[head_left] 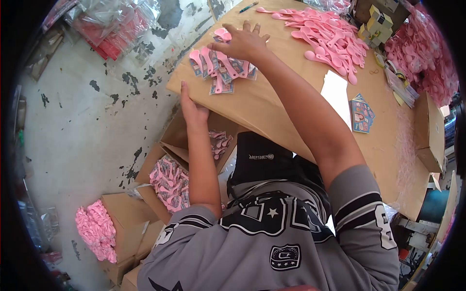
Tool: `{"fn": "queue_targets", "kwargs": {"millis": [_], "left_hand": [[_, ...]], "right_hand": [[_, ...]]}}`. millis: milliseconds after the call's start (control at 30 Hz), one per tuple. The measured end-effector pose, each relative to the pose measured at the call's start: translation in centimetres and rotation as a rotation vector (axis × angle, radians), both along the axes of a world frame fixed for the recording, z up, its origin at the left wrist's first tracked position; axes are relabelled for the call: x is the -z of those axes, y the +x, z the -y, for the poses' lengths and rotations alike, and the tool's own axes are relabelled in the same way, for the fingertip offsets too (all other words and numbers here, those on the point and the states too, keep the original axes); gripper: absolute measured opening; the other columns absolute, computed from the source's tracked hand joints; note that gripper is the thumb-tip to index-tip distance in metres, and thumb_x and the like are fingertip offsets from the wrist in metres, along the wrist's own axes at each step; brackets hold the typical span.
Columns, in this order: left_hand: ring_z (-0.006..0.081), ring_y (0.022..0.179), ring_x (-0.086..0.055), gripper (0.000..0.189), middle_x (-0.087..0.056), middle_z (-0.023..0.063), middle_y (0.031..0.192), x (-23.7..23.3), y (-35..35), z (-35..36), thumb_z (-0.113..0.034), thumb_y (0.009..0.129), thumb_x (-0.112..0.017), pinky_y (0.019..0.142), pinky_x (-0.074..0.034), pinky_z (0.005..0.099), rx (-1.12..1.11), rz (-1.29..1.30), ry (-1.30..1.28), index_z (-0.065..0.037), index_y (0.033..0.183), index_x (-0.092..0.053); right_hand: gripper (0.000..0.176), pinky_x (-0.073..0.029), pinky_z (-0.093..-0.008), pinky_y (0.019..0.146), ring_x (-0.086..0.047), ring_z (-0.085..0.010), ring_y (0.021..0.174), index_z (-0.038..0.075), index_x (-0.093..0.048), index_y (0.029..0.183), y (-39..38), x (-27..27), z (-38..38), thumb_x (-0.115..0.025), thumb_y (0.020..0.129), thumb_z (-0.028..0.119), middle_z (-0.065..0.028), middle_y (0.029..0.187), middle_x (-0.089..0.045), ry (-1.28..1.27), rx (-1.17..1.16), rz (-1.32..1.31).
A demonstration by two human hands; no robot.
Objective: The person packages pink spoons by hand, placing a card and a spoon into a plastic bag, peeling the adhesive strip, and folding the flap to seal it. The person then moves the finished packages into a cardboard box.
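Note:
My right hand [247,41] reaches over a pile of pink spoons in small clear packets with printed cards [225,70], its fingers spread. The packets lie near the left corner of the brown-covered table [286,104]; some are partly hidden under that hand. At the table's edge, just below the pile, my left hand [195,112] is held upright and seen side-on, with a finger stretched out and nothing visible in it. Below it stands an open cardboard box [177,131] holding more packed spoons [220,144].
Loose pink spoons [335,41] are heaped at the table's far side. White paper [336,94] and a stack of printed cards [360,115] lie to the right. Another box of packed spoons [170,182] and a bundle of pink items [95,230] are on the left.

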State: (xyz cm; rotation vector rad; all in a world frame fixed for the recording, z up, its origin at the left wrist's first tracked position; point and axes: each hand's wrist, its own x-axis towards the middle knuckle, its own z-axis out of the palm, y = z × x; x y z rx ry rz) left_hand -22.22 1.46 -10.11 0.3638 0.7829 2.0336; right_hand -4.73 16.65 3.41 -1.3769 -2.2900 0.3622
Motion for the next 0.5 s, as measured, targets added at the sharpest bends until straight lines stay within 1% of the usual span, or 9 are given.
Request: {"fn": "queue_targets", "kwargs": {"millis": [33, 133, 167, 267, 300, 333, 367, 467, 500], "left_hand": [[0.0372, 0.133, -0.058, 0.075, -0.052, 0.0181, 0.153, -0.7, 1.2, 0.1, -0.045, 0.106, -0.059, 0.113, -0.046, 0.0581, 0.088, 0.07, 0.059, -0.003, 0.161, -0.03], [0.0361, 0.133, -0.058, 0.065, -0.055, 0.017, 0.151, -2.5, 2.5, 0.2, -0.049, 0.108, -0.052, 0.115, -0.046, 0.0536, 0.078, 0.121, 0.113, -0.004, 0.155, -0.045], [0.0357, 0.133, -0.059, 0.064, -0.056, 0.0169, 0.15, -2.8, 2.6, 0.3, -0.048, 0.107, -0.052, 0.114, -0.047, 0.0535, 0.083, 0.123, 0.132, -0.004, 0.153, -0.046], [0.0349, 0.131, -0.06, 0.061, -0.06, 0.0169, 0.146, -2.6, 2.5, 0.4, -0.048, 0.107, -0.053, 0.114, -0.047, 0.0537, 0.081, 0.113, 0.147, -0.005, 0.15, -0.05], [0.0348, 0.132, -0.06, 0.061, -0.06, 0.0172, 0.145, -2.1, 2.3, 0.3, -0.049, 0.106, -0.053, 0.114, -0.047, 0.0541, 0.066, 0.094, 0.133, -0.005, 0.149, -0.052], [0.0348, 0.132, -0.06, 0.061, -0.061, 0.0175, 0.145, -1.9, 2.1, 0.2, -0.05, 0.106, -0.053, 0.114, -0.047, 0.0545, 0.052, 0.074, 0.121, -0.005, 0.148, -0.053], [0.0323, 0.128, -0.062, 0.056, -0.065, 0.0164, 0.138, -1.5, 1.9, 0.6, -0.046, 0.106, -0.053, 0.112, -0.049, 0.0522, 0.101, 0.112, 0.165, -0.006, 0.144, -0.058], [0.0325, 0.128, -0.062, 0.055, -0.064, 0.0165, 0.14, -0.7, 0.6, 2.5, -0.044, 0.107, -0.052, 0.112, -0.049, 0.0515, 0.074, 0.164, 0.215, -0.006, 0.145, -0.056], [0.0331, 0.131, -0.06, 0.058, -0.061, 0.0173, 0.144, -1.0, 0.5, 3.6, -0.046, 0.108, -0.048, 0.113, -0.048, 0.0511, 0.067, 0.105, 0.214, -0.006, 0.15, -0.052]], "right_hand": [[0.111, -0.018, -0.0854, 0.111, -0.02, -0.0611, 0.153, 0.033, -0.042, 0.161, -0.3, 0.1, -0.2, -0.059, 0.071, 0.095, -0.0284, 0.168, -0.028, -0.041, -0.023, 0.045], [0.11, -0.017, -0.0849, 0.111, -0.021, -0.0604, 0.152, 0.032, -0.041, 0.162, -1.3, 0.9, 0.7, -0.057, 0.073, 0.094, -0.0266, 0.169, -0.028, -0.112, -0.072, 0.115], [0.103, -0.019, -0.0849, 0.111, -0.024, -0.0605, 0.151, 0.033, -0.046, 0.159, -1.6, 1.5, 1.4, -0.058, 0.075, 0.091, -0.0257, 0.167, -0.032, -0.07, -0.072, 0.088], [0.096, -0.019, -0.0855, 0.11, -0.027, -0.0608, 0.15, 0.032, -0.052, 0.155, -2.5, 2.4, 4.7, -0.06, 0.077, 0.087, -0.0266, 0.165, -0.036, 0.01, -0.108, -0.004], [0.088, -0.02, -0.0858, 0.109, -0.029, -0.0609, 0.149, 0.032, -0.055, 0.151, -2.9, 2.7, 5.9, -0.063, 0.078, 0.082, -0.0275, 0.163, -0.038, 0.05, -0.113, -0.035], [0.088, -0.021, -0.0859, 0.108, -0.03, -0.0609, 0.148, 0.031, -0.056, 0.15, -3.4, 2.8, 6.9, -0.063, 0.079, 0.081, -0.0277, 0.162, -0.039, 0.053, -0.136, -0.043], [0.087, -0.021, -0.086, 0.108, -0.03, -0.061, 0.148, 0.031, -0.056, 0.15, -3.9, 2.8, 7.9, -0.064, 0.079, 0.081, -0.028, 0.161, -0.04, 0.056, -0.159, -0.051], [0.087, -0.022, -0.0849, 0.109, -0.032, -0.0602, 0.147, 0.031, -0.054, 0.153, -5.2, 2.7, 10.8, -0.062, 0.081, 0.08, -0.0292, 0.162, -0.039, 0.046, -0.217, -0.033], [0.086, -0.022, -0.0856, 0.108, -0.032, -0.0609, 0.146, 0.031, -0.054, 0.152, -5.8, 2.9, 11.7, -0.062, 0.082, 0.079, -0.0293, 0.161, -0.04, 0.056, -0.232, -0.052]]}}
